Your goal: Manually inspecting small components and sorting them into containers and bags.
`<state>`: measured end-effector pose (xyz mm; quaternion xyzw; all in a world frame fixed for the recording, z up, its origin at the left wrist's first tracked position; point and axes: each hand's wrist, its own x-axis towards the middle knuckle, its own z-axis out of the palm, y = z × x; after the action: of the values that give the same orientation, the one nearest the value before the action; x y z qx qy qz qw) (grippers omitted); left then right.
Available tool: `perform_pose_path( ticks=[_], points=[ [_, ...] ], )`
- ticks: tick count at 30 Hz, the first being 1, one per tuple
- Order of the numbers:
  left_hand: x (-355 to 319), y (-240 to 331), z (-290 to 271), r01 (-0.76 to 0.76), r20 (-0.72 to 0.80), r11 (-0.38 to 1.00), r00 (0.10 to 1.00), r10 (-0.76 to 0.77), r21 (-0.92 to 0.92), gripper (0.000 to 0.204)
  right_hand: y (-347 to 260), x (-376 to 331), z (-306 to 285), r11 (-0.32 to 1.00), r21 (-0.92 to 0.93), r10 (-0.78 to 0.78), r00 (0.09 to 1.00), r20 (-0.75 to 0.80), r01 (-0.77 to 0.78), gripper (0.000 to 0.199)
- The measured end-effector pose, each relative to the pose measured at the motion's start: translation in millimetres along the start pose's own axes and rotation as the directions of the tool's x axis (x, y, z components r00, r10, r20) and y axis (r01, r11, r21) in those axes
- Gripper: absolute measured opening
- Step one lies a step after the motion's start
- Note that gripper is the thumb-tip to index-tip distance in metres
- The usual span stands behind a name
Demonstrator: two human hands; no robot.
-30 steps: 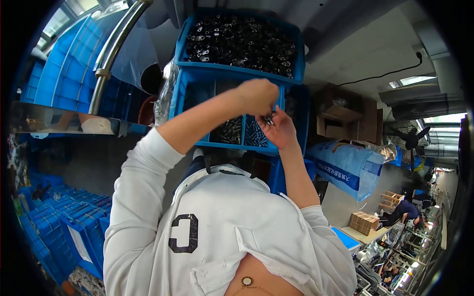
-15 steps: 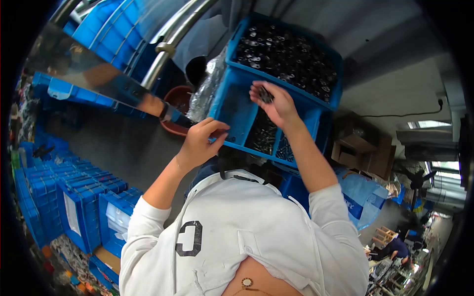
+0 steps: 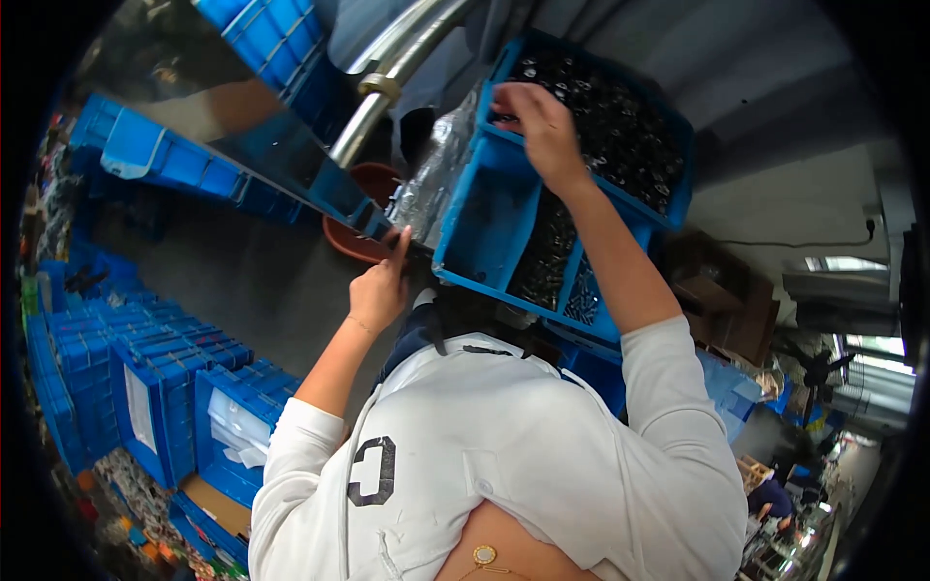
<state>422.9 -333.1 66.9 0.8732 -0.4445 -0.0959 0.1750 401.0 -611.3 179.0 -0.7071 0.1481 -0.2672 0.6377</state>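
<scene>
My right hand point(image 3: 544, 131) is over the left end of the far blue bin point(image 3: 686, 194), which is heaped with small dark ring-ended parts point(image 3: 615, 126). Its fingers are bent downward, and whatever they may hold is hidden. My left hand point(image 3: 380, 293) points away from me with the index finger stretched out and the other fingers curled. That fingertip is at the lower corner of a shiny panel point(image 3: 334, 184); I cannot tell whether it touches. Nearer me is a divided blue bin point(image 3: 455, 275), with dark slender parts point(image 3: 548, 254) in its middle compartment and small screw-like pieces point(image 3: 583, 295) at right.
Crumpled clear plastic point(image 3: 433, 174) lies along the bins' left side, by a reddish-brown basin point(image 3: 344, 240). A metal pipe point(image 3: 373, 111) rises behind the panel. Blue crates point(image 3: 174, 387) stand at left, cardboard boxes point(image 3: 731, 300) at right. Another person point(image 3: 772, 499) is far off at lower right.
My right hand, which held a cluster of small dark parts above the divided bin, has moved away from me to the far bin and turned over. My left hand has stretched its index finger toward the panel.
</scene>
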Motion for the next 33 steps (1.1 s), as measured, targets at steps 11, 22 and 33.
perform_pose_path(
  ticks=[11, 22, 33],
  points=[
    [46.4, 64.8, -34.2, -0.437, -0.251, 0.807, 0.898, 0.362, -0.398, 0.033, 19.1, -175.1, -123.0, 0.213, -0.868, 0.780, 0.613, -0.126, -0.449, 0.052],
    [178.1, 117.6, 77.3, -0.416, 0.235, 0.892, 0.898, 0.372, 0.176, 0.019, 83.7, -206.5, -130.2, 0.338, -0.937, 0.669, 0.724, 0.168, -0.094, 0.031],
    [188.1, 117.0, 76.9, -0.445, 0.213, 0.830, 0.894, 0.394, 0.337, 0.022, 17.2, -223.0, -140.1, 0.810, -0.411, 0.381, 0.908, -0.173, -0.418, 0.019]
  ],
)
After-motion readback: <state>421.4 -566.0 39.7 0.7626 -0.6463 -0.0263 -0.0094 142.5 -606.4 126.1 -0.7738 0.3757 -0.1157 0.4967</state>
